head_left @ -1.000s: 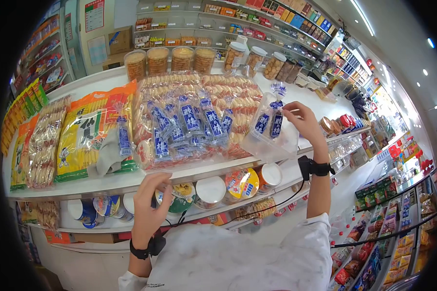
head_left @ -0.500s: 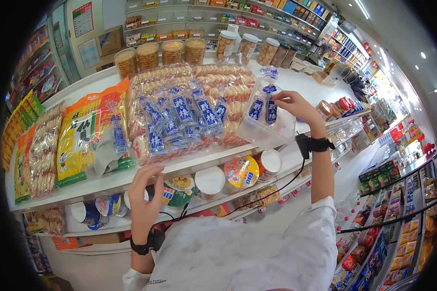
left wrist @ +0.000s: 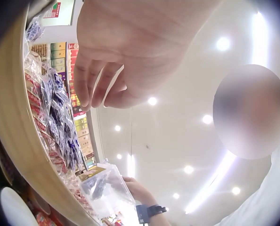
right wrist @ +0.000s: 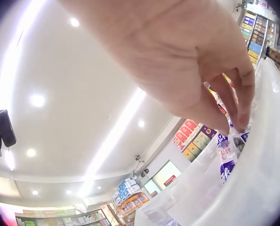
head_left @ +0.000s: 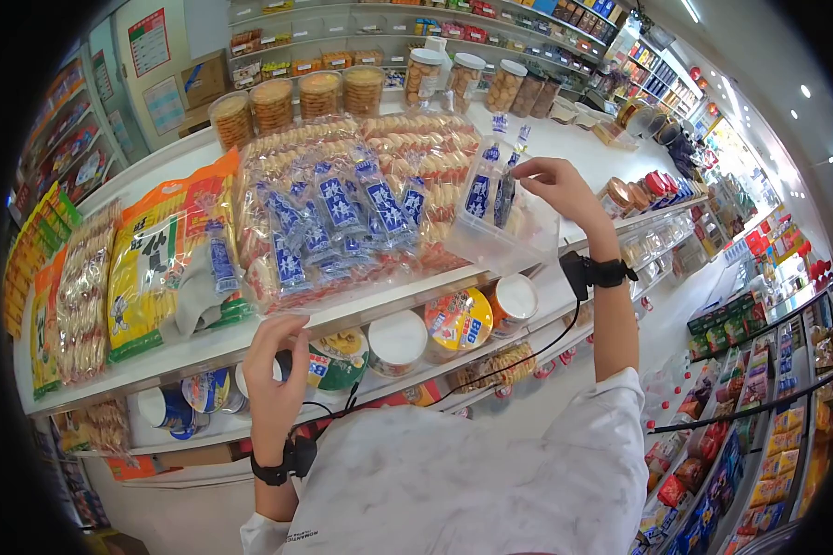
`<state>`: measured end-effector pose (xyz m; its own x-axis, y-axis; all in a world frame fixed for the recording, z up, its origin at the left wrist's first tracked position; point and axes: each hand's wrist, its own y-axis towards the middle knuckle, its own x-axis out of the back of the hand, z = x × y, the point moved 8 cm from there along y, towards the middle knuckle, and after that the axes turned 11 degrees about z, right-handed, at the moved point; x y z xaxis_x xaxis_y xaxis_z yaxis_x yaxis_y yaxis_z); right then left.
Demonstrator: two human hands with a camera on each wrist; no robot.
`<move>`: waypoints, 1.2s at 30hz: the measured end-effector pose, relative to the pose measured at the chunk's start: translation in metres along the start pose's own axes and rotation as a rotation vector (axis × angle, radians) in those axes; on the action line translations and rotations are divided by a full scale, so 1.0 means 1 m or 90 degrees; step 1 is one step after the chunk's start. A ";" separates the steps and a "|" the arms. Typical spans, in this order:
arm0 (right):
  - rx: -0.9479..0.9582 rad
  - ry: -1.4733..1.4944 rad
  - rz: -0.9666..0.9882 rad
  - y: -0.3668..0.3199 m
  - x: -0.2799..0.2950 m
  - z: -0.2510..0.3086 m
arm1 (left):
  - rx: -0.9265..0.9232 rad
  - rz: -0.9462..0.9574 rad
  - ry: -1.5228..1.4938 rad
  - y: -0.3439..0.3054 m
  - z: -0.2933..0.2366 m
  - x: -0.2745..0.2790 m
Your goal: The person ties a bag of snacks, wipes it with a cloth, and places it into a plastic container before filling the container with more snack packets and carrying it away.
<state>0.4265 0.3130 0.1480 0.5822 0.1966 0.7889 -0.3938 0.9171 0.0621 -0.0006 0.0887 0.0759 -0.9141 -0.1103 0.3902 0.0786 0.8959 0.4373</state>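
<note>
Head view: right hand (head_left: 557, 190) pinches blue-white snack packet (head_left: 503, 198) in clear plastic bag (head_left: 518, 246), 1 o'clock; left hand (head_left: 273, 363) relaxed, empty.

Two blue-and-white packets (head_left: 478, 191) show inside one clear bag (head_left: 514, 242). Behind the bag, leftward, stand four wide biscuit jars (head_left: 319, 92) in a row, then three white-lidded jars (head_left: 463, 79).

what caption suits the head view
Right hand pinches blue snack packets in a clear bag on the shelf; left hand at the shelf edge

Cookie jars (head_left: 273, 104) and yellow snack bags (head_left: 153, 268)
</note>
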 end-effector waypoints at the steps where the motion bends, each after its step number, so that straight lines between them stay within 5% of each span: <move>1: 0.013 0.004 -0.012 0.001 0.001 -0.005 | 0.000 0.004 0.003 0.001 -0.001 -0.001; 5: 0.004 0.016 -0.056 -0.001 0.005 -0.003 | -0.012 0.009 0.003 0.003 0.000 -0.005; 11: 0.029 -0.019 0.088 0.003 -0.017 0.012 | -0.002 0.021 0.008 0.003 0.001 -0.007; 21: 0.081 0.080 -0.310 -0.051 0.041 0.043 | 0.006 -0.005 0.002 0.002 0.005 0.001; 25: 0.141 0.113 -0.479 -0.100 0.033 0.113 | -0.037 -0.021 0.022 0.004 -0.008 -0.002; 28: 0.259 0.183 -0.490 -0.121 -0.003 0.152 | -0.104 -0.042 0.099 0.000 -0.037 -0.007; 31: 0.352 0.321 -0.357 -0.120 -0.068 0.178 | -0.250 0.024 0.127 0.002 -0.067 -0.028; 36: 0.291 0.577 -0.207 -0.089 -0.162 0.197 | -0.155 0.123 0.085 0.007 -0.051 -0.056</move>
<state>0.2272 0.1309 0.1347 0.9454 0.3228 -0.0452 -0.2436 0.7918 0.5601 0.0715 0.0794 0.0988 -0.8141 -0.0178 0.5804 0.3531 0.7783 0.5192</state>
